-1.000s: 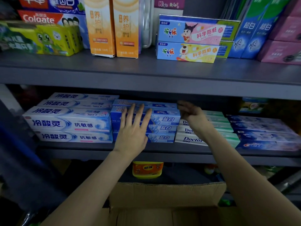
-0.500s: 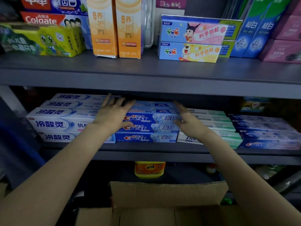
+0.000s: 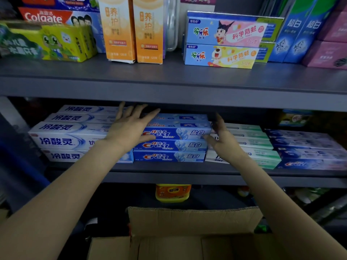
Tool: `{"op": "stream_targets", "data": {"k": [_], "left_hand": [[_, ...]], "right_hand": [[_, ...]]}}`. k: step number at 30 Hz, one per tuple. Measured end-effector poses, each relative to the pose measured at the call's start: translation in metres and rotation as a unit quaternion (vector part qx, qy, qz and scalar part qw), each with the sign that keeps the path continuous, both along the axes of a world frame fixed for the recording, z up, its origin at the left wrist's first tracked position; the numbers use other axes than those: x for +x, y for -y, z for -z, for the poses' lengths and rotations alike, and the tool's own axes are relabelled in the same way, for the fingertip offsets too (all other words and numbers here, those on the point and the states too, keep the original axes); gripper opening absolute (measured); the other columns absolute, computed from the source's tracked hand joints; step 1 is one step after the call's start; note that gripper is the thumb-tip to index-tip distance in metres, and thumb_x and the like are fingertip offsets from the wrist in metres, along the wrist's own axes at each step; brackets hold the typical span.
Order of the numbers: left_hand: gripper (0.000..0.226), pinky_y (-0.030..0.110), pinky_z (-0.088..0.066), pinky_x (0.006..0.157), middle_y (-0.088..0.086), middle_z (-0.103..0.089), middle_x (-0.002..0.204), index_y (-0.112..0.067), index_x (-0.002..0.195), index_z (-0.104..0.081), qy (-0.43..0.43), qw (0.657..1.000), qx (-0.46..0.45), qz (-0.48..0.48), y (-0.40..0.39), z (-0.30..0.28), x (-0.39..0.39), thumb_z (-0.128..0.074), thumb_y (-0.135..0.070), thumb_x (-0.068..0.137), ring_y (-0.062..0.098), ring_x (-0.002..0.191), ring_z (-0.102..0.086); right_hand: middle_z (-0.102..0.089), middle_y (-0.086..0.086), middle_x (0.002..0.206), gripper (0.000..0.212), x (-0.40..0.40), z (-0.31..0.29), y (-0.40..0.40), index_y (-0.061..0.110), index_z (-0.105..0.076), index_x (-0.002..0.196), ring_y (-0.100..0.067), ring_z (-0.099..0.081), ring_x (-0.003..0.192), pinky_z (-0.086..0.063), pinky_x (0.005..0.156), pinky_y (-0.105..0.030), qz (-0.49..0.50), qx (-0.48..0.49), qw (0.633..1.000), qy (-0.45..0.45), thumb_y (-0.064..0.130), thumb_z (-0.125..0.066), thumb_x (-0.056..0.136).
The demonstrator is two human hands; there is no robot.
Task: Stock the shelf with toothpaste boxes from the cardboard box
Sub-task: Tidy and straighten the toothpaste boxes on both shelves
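The stack of blue Crest toothpaste boxes [image 3: 174, 145] is sitting three high at the front edge of the dark grey middle shelf [image 3: 169, 175], about midway along it, with more blue boxes lying behind the top one. Your left hand [image 3: 129, 128] is resting flat and open on the stack's left end, fingers [image 3: 139, 111] spread and reaching back under the shelf above, gripping nothing. Your right hand [image 3: 223, 139] is standing open at the stack's right end, palm turned toward the boxes and thumb touching the top box's end; it is gripping nothing either.

Just left of the stack, the white-and-blue toothpaste boxes with Chinese lettering [image 3: 63, 139] are lying in rows toward the shelf's left end, partly behind your left forearm. Just right of it, the white-and-green toothpaste boxes [image 3: 251, 145] are lying stacked, and beyond them more blue boxes [image 3: 304, 149] are running to the right end.

On the grey upper shelf [image 3: 169, 79], two tall orange cartons [image 3: 131, 30] are standing upright beside two stacked children's toothpaste boxes with cartoon figures [image 3: 223, 44].

Below you, the brown cardboard box [image 3: 193, 222] is standing open, its far flap upright; what it holds is out of view
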State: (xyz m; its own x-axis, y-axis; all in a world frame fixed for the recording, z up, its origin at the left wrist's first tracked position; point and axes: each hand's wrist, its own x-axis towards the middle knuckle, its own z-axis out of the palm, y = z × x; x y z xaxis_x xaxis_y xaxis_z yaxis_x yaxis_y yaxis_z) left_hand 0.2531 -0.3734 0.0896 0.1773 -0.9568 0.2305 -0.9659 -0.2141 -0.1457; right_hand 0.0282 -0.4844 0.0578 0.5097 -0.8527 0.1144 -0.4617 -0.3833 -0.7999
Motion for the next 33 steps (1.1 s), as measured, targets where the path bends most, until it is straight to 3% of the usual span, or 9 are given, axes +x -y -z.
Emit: {"op": "stream_targets", "data": {"k": [3,7,12,16,19,24,28,31,33], "left_hand": [[0.077,0.057,-0.024,0.108,0.019,-0.048,0.135,-0.012,0.136,-0.043,0.042,0.985,-0.146,0.084,-0.002,0.026,-0.025,-0.074,-0.037,0.071,0.038,0.121,-0.048],[0.093,0.056,-0.028,0.105,0.023,-0.046,0.136,-0.013,0.136,-0.034,0.078,0.98,-0.175,0.056,-0.003,0.058,-0.039,-0.083,-0.035,0.06,0.042,0.122,-0.046],[0.098,0.058,-0.031,0.103,0.023,-0.051,0.129,-0.015,0.136,-0.036,0.099,0.98,-0.167,0.03,-0.002,0.062,-0.031,-0.085,-0.039,0.054,0.041,0.114,-0.052],[0.096,0.058,-0.033,0.102,0.019,-0.055,0.124,-0.018,0.135,-0.039,0.099,0.98,-0.168,0.037,-0.001,0.06,-0.026,-0.085,-0.04,0.053,0.039,0.11,-0.054],[0.097,0.058,-0.032,0.102,0.018,-0.055,0.124,-0.019,0.135,-0.038,0.097,0.981,-0.16,0.041,-0.002,0.059,-0.026,-0.085,-0.039,0.053,0.039,0.11,-0.054],[0.091,0.055,-0.027,0.106,0.021,-0.048,0.133,-0.014,0.138,-0.034,0.085,0.982,-0.165,0.036,-0.007,0.062,-0.029,-0.082,-0.035,0.063,0.039,0.122,-0.045],[0.07,0.047,-0.016,0.111,0.02,-0.039,0.139,-0.006,0.136,-0.035,0.027,0.971,-0.233,0.05,-0.026,0.071,-0.041,-0.069,-0.014,0.075,0.032,0.127,-0.033],[0.062,0.041,-0.023,0.107,0.014,-0.041,0.131,-0.004,0.127,-0.042,-0.006,0.971,-0.231,0.066,-0.051,0.098,-0.057,-0.067,-0.006,0.07,0.028,0.118,-0.038],[0.067,0.043,-0.034,0.103,0.014,-0.049,0.126,-0.004,0.124,-0.044,-0.011,0.981,-0.183,0.064,-0.06,0.119,-0.063,-0.073,-0.008,0.065,0.027,0.114,-0.042]], "right_hand": [[-0.048,-0.011,0.139,0.063,-0.009,0.009,-0.011,0.007,-0.028,0.143,-0.026,-0.048,0.126,-0.042,0.098,-0.036,0.049,-0.021,0.999,-0.004,0.013,-0.06,0.089],[-0.048,0.0,0.132,0.082,-0.008,0.01,-0.006,0.009,-0.017,0.147,-0.016,-0.045,0.123,-0.037,0.096,-0.025,-0.02,-0.007,0.997,-0.075,0.008,-0.068,0.083],[-0.051,0.011,0.107,0.092,-0.005,-0.001,0.02,0.009,-0.013,0.148,-0.009,-0.054,0.101,-0.044,0.087,-0.016,-0.074,0.145,0.987,0.008,-0.012,-0.067,0.076],[-0.044,0.003,0.134,0.102,-0.008,-0.001,0.034,0.012,-0.014,0.149,-0.014,-0.048,0.121,-0.037,0.107,-0.03,-0.073,0.086,0.992,-0.049,0.009,-0.079,0.071],[-0.039,0.005,0.144,0.119,-0.004,-0.001,0.036,0.02,-0.005,0.151,-0.018,-0.046,0.129,-0.037,0.109,-0.041,-0.099,0.116,0.987,-0.059,0.022,-0.084,0.063],[-0.047,-0.012,0.139,0.094,0.002,0.007,0.031,0.013,-0.021,0.146,-0.02,-0.054,0.117,-0.048,0.097,-0.033,-0.118,0.132,0.984,0.017,-0.004,-0.075,0.071],[-0.05,-0.006,0.13,0.071,-0.006,0.016,0.01,0.01,-0.044,0.135,-0.014,-0.05,0.113,-0.041,0.089,-0.02,0.0,-0.024,1.0,-0.013,0.016,-0.079,0.073],[-0.056,0.0,0.108,0.049,-0.009,0.023,-0.001,0.005,-0.055,0.12,-0.005,-0.051,0.088,-0.036,0.062,-0.003,0.001,-0.075,0.997,-0.016,0.012,-0.076,0.076],[-0.057,0.001,0.102,0.045,-0.009,0.022,0.001,0.003,-0.055,0.118,-0.003,-0.051,0.084,-0.035,0.059,0.003,0.004,-0.063,0.998,0.009,0.007,-0.074,0.077]]}}
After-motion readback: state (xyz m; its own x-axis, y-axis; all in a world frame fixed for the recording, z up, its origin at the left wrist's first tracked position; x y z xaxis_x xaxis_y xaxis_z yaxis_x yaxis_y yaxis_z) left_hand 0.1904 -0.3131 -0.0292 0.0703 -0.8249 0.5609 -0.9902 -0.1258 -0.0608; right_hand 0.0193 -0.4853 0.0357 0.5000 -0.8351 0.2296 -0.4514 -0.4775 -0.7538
